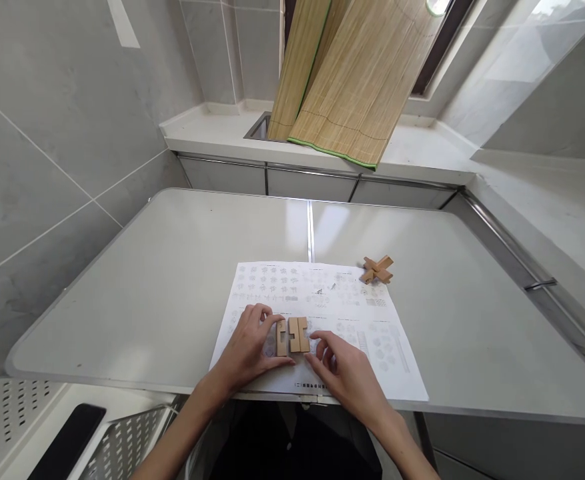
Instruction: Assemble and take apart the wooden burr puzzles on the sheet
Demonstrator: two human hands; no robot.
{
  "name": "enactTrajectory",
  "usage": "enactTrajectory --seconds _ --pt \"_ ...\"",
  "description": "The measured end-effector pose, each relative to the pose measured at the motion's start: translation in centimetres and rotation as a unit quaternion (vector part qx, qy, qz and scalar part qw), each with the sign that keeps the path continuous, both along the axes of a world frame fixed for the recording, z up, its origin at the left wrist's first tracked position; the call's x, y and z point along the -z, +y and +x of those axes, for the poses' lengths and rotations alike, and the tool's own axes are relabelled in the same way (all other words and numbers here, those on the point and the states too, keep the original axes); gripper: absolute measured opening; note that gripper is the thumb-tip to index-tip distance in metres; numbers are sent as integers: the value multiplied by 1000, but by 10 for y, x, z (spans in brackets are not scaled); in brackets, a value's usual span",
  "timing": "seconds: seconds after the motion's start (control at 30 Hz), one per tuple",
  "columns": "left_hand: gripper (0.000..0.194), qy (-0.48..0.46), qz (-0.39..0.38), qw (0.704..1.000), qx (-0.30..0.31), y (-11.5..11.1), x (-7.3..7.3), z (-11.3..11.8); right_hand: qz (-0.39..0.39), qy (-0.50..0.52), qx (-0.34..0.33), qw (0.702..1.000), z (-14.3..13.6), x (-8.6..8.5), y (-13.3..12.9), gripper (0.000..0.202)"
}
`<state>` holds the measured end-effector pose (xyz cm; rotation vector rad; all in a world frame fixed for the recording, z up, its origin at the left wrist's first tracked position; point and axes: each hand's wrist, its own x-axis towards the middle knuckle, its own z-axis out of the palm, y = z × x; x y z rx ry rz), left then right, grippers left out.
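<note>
My left hand (253, 343) grips a notched wooden piece (281, 339) by its two ends, between thumb and fingers. Just right of it, two more notched wooden pieces (299, 335) lie side by side on the printed paper sheet (377, 373). A narrow gap separates them from the held piece. My right hand (337, 363) is at the right side of this pair, its thumb and forefinger apart and nothing visible between them. An assembled cross-shaped wooden puzzle (377, 269) sits at the sheet's upper right corner.
The sheet lies on a large pale table (172, 287) with a seam down its middle. Beyond it, a bamboo mat (357, 80) hangs over a white ledge (212, 137). A black phone (69, 440) rests on a white surface at the lower left.
</note>
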<state>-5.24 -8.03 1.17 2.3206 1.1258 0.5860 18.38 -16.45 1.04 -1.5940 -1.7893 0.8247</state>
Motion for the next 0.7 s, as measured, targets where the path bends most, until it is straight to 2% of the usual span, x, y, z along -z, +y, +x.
enactTrajectory --seconds 0.2,0.3,0.47,0.6,0.7 --pt "70 -92 -166 982 -20 -14 -12 -11 40 -66 27 997 -18 13 8 27" --pt "70 -132 -204 969 -34 -19 -15 -11 33 -58 27 997 -16 11 5 27" --pt "68 -188 -242 951 -45 -20 -11 -14 7 33 62 997 -7 -10 -3 33" --pt "69 -221 -263 938 -50 -20 -9 -18 -31 143 38 989 -14 -29 -3 38" --pt "70 -236 -272 931 -53 -21 -8 -20 -30 176 25 984 -27 -37 1 38"
